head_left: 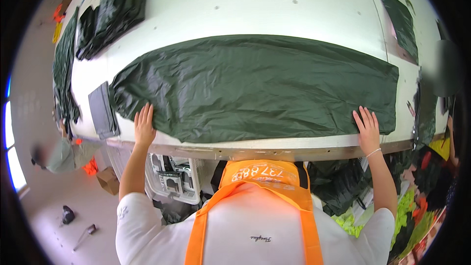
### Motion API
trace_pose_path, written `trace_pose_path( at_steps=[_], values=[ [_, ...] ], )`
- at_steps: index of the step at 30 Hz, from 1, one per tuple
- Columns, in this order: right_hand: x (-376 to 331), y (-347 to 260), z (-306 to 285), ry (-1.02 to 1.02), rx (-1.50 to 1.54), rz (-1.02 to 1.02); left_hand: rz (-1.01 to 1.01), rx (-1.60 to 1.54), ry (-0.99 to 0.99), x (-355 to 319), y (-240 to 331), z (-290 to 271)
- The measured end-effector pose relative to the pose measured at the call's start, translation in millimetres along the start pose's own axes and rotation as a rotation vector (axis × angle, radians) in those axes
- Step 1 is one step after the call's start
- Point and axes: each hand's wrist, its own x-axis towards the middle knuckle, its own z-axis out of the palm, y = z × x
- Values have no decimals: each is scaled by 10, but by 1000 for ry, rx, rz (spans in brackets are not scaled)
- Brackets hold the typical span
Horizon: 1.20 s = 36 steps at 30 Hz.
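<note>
A long piece of shiny dark green fabric (pixel 255 91) lies across the white table in front of me. Its left end is gathered and wrinkled, while the right end is cut straighter; I cannot tell what article it is. Flat on its near left edge rests my left hand (pixel 144 125), fingers stretched out. My right hand (pixel 367 126), with a thin bracelet at the wrist, lies on the near edge toward the right end, its fingers spread. Neither hand grips anything. Beside the gathered end sits a folded grey-black flat piece (pixel 104 110).
Folded dark green pieces (pixel 115 17) are stacked at the far left of the white table (pixel 255 0). More dark pieces lie along its right side. Below the front edge stands a white basket (pixel 196 186) with small packages. Another person (pixel 73 154) is at the left.
</note>
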Motion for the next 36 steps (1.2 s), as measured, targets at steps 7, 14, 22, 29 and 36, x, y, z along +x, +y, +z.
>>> trace_pose_path(
  at_steps=[7,14,22,29,36],
  values=[
    [386,-182,165,202,55,58,-71,-145,66,-44,-82,189],
    [-23,410,-225,-355,344,198,17,-211,-307,-594,-457,-83],
    [754,894,-136,-598,45,695,-344,-406,-390,545,-861,-18],
    [1503,-622,-466,128,-229,282,-364,-391,-356,667,-824,52],
    [2678,-4381,-468,107,345,-601,-391,-412,-423,673,-857,13]
  ],
)
